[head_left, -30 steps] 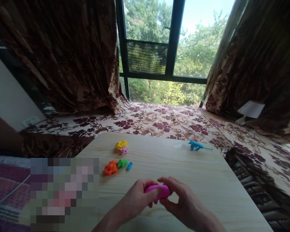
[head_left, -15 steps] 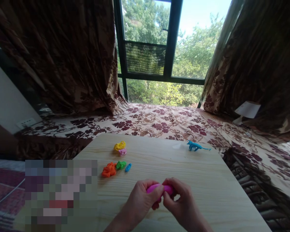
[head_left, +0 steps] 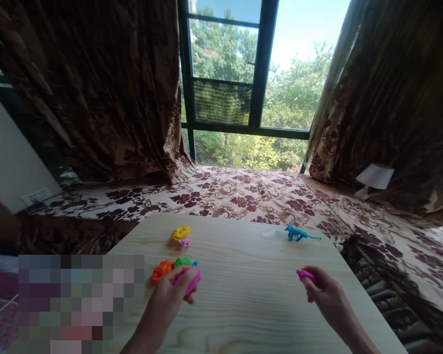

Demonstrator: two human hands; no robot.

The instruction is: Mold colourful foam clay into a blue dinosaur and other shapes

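Observation:
My left hand [head_left: 172, 290] is closed around a larger lump of pink modelling clay [head_left: 195, 282], in front of the orange clay [head_left: 161, 271] and green clay [head_left: 180, 263]. A small blue piece of clay [head_left: 195, 264] peeks out just above its fingers. Well apart to the right, my right hand [head_left: 323, 290] pinches a smaller piece of pink modelling clay [head_left: 305, 275], its torn-looking end pointing left. Beyond that hand stands a blue four-legged clay figure [head_left: 297, 233] with a long tail.
Yellow clay [head_left: 180, 232] and light pink clay [head_left: 184, 242] lie toward the back left of the wooden table [head_left: 236, 255]. A patterned cloth [head_left: 243, 194] covers the window ledge behind, with a small white lamp [head_left: 374, 177] at right. Pixelation masks the lower left.
The single pink clay lump has been pulled into two pieces. My hands have moved apart, left hand to the left and right hand to the right. The view has tilted slightly up.

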